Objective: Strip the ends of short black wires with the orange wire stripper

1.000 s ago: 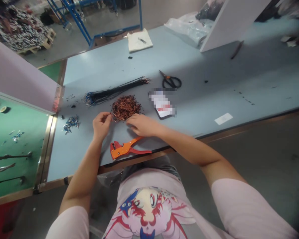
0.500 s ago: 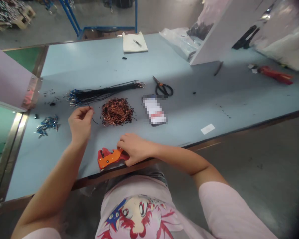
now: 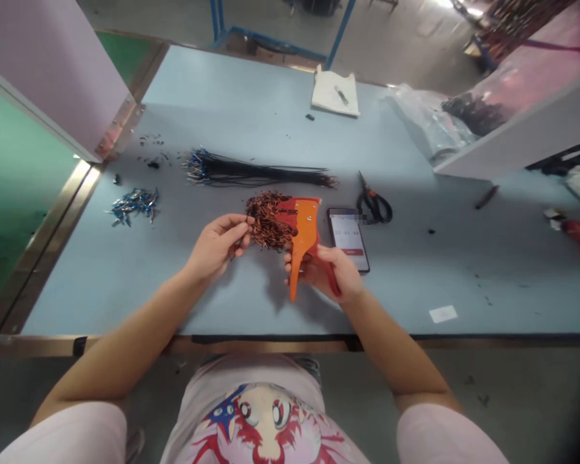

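Note:
My right hand (image 3: pixel 336 274) grips an orange and red wire stripper (image 3: pixel 305 225) by its handles, its jaw end over the right side of a pile of copper-coloured clippings (image 3: pixel 269 225). At the pile's left edge, my left hand (image 3: pixel 222 241) is closed in a pinch; a thin dark wire seems to be between the fingers, mostly hidden. Behind the pile lies a bundle of black wires (image 3: pixel 265 174) with blue and metal ends at the left. A small heap of blue terminals (image 3: pixel 135 206) is further left.
A phone (image 3: pixel 350 241) and black scissors (image 3: pixel 377 205) lie right of the stripper. At the back are a white cloth (image 3: pixel 334 93) and a plastic bag (image 3: pixel 430 119) beside a pale partition (image 3: pixel 493 145). A white label (image 3: pixel 443 314) lies near the front edge.
My right hand has lifted the wire stripper from the front edge up to the pile. My left hand has moved from the wire bundle toward the pile's left side. The view has shifted.

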A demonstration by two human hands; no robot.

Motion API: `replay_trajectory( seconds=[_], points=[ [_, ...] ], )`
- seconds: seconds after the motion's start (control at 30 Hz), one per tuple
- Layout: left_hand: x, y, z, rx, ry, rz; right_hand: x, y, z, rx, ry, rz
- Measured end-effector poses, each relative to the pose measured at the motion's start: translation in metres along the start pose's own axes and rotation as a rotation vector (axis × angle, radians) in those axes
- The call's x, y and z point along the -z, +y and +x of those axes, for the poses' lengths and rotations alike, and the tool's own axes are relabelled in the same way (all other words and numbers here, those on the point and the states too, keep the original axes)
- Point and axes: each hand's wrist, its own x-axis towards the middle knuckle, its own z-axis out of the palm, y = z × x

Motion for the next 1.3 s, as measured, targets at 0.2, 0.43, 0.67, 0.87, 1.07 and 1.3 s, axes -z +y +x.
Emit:
replay_trajectory(
  seconds=[0.2, 0.43, 0.67, 0.87, 1.07, 1.3],
  points=[
    [0.001, -0.004, -0.001, -0.009, -0.025, 0.030, 0.000, 0.000, -0.001, 0.009, 0.043, -0.028],
    [-0.008, -0.015, -0.009, 0.071, -0.082, 0.097, -0.006, 0.011, -0.006, 0.157, 0.260, -0.282],
    [-0.027, -0.023, -0.032, 0.068, -0.198, 0.193, -0.016, 0.017, -0.009, 0.399, 0.330, -0.517],
    [-0.029, -0.034, -0.036, -0.018, -0.293, 0.243, -0.018, 0.022, -0.012, 0.506, 0.322, -0.683],
    [-0.026, -0.030, -0.036, -0.034, -0.316, 0.307, -0.022, 0.020, -0.015, 0.453, 0.342, -0.697],
    [-0.011, -0.022, -0.018, -0.325, 0.085, 0.582, -0.020, 0.017, -0.014, 0.291, 0.335, -0.471]
  ],
)
